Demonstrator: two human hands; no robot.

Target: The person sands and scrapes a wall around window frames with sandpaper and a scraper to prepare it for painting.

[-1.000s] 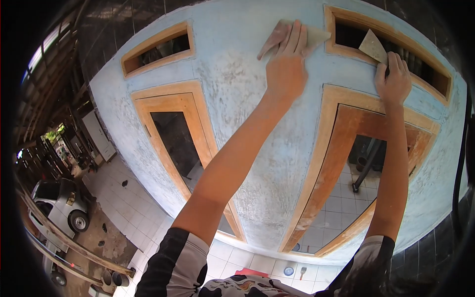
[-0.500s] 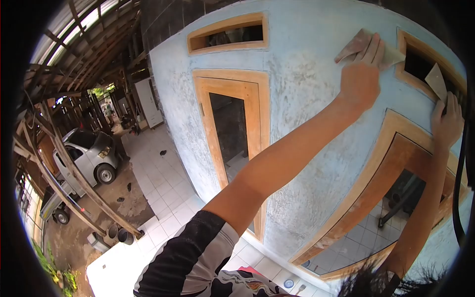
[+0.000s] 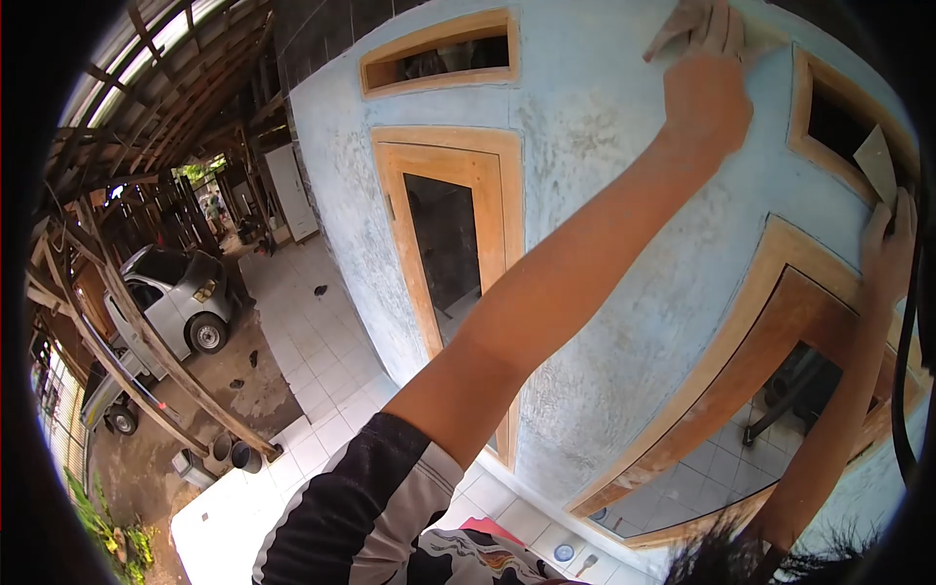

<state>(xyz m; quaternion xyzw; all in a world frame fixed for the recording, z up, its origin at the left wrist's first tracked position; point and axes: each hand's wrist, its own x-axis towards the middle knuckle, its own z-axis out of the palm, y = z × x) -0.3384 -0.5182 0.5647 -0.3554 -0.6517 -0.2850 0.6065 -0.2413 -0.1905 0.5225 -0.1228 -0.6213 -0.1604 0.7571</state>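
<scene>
My left hand (image 3: 709, 93) is raised high against the light blue wall (image 3: 614, 253). Its fingers press a thin, flexible sheet (image 3: 671, 27) to the surface, and the sheet's corners stick out on both sides. At the far right, my right hand (image 3: 889, 249) grips a pale, flat, pointed piece (image 3: 877, 162) beside the wood-framed vent opening (image 3: 801, 102). Whether that piece is a scraper blade or a folded sheet, I cannot tell. Rough, whitish and dark patches mark the wall below my left hand.
A wood-framed window (image 3: 497, 210) stands left of my left arm, under another vent (image 3: 439, 88). A larger brown window (image 3: 673, 429) is below my right hand. On the ledge lie a small blue round item (image 3: 564, 553) and a brush (image 3: 586, 565). A silver vehicle (image 3: 175, 302) is parked at left.
My left hand has slid upward along the wall with the sheet. My right hand has dropped slightly, still holding the pointed piece. The view has shifted a little.
</scene>
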